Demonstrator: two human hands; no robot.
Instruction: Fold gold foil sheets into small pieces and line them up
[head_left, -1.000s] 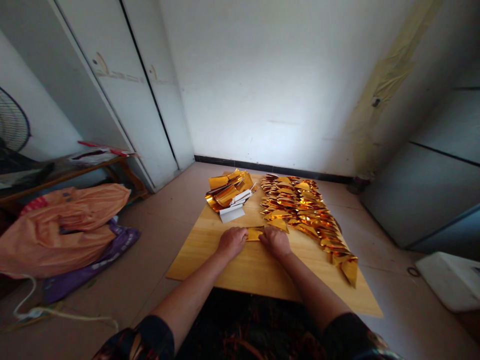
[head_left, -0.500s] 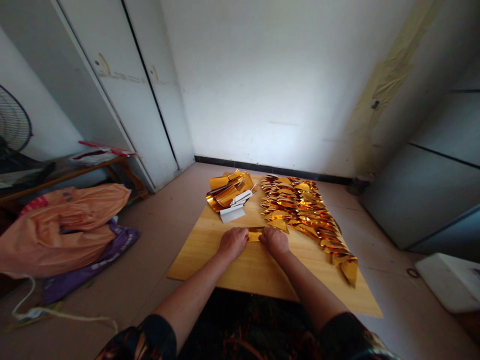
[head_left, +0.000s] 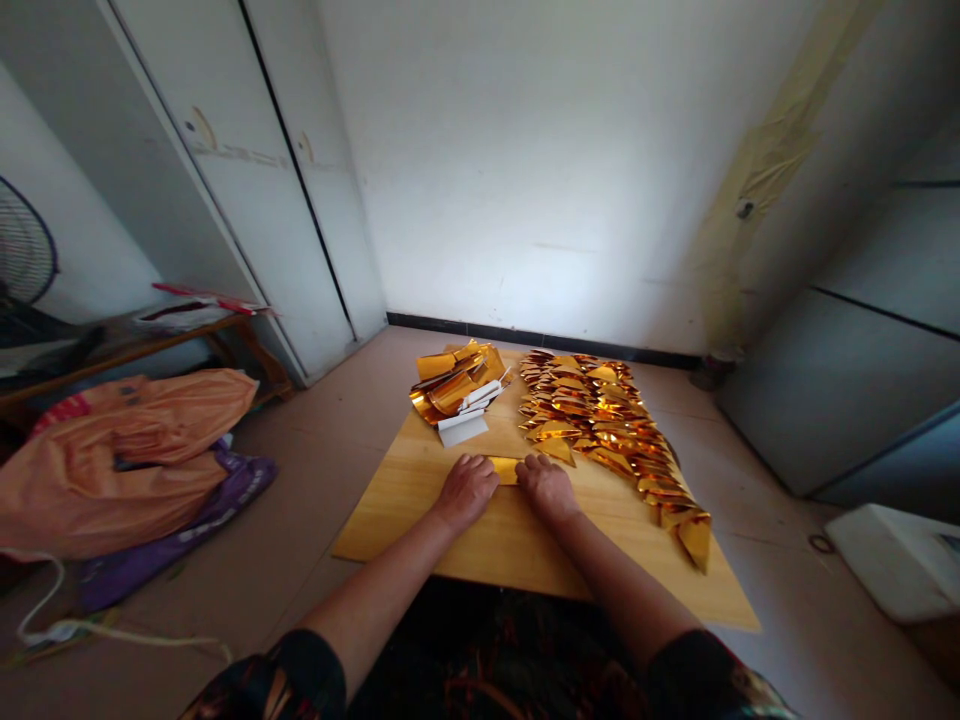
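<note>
Between my hands a folded strip of gold foil paper (head_left: 506, 471) lies on the wooden board (head_left: 420, 510). My left hand (head_left: 469, 487) is closed on the strip's left end, its fingers bent. On the right end, my right hand (head_left: 546, 486) grips it the same way. Beyond my left hand is a loose heap of gold foil sheets (head_left: 457, 385), with white-backed pieces (head_left: 465, 428) at its near side. Rows of folded gold foil pieces (head_left: 600, 410) overlap each other from beyond my right hand down the board's right side.
A white wall (head_left: 525, 180) rises behind the board. To the left, an orange plastic bag (head_left: 150, 430) and a purple bag (head_left: 180, 530) lie near a low wooden bench (head_left: 247, 340). A white box (head_left: 892, 560) stands on the right.
The foil strip shows a flatter, wider face between my hands, which have shifted very slightly. The heap and the folded rows look the same.
</note>
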